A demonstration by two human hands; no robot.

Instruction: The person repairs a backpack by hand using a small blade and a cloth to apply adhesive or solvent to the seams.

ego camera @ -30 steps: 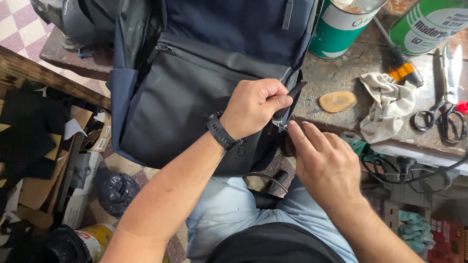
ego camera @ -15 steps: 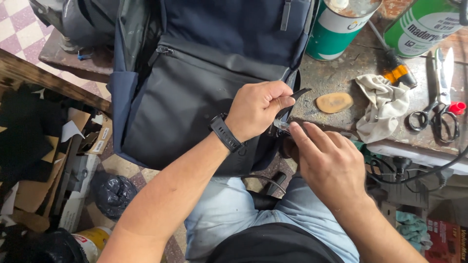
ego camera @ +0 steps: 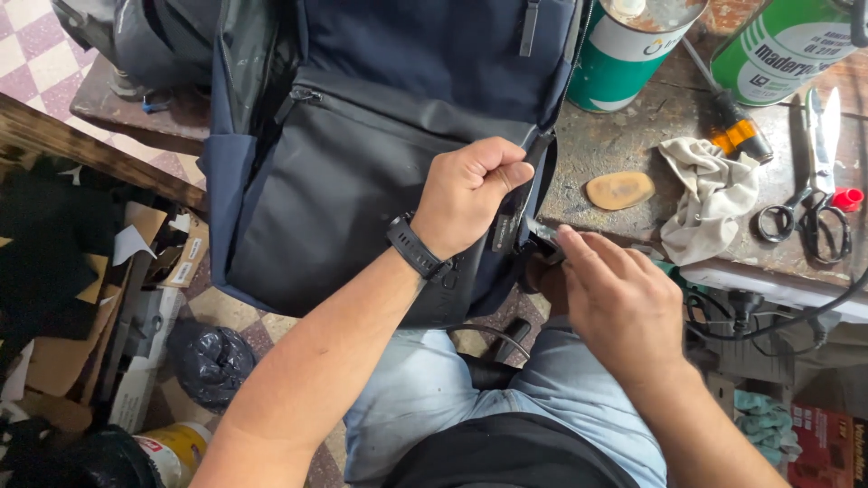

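Both hands meet at the backpack's [ego camera: 362, 181] right edge: the left hand [ego camera: 466, 194] is fisted on the dark strap [ego camera: 540, 167], and the right hand [ego camera: 619, 303] pinches a small metal tool [ego camera: 542, 237], mostly hidden by fingers. Since a second ago, the hands have barely shifted. Backpack's top is cut off.

Worn workbench [ego camera: 633, 145] carries backpack [ego camera: 362, 181], cans [ego camera: 624, 54], rag [ego camera: 710, 194], scissors [ego camera: 814, 181].
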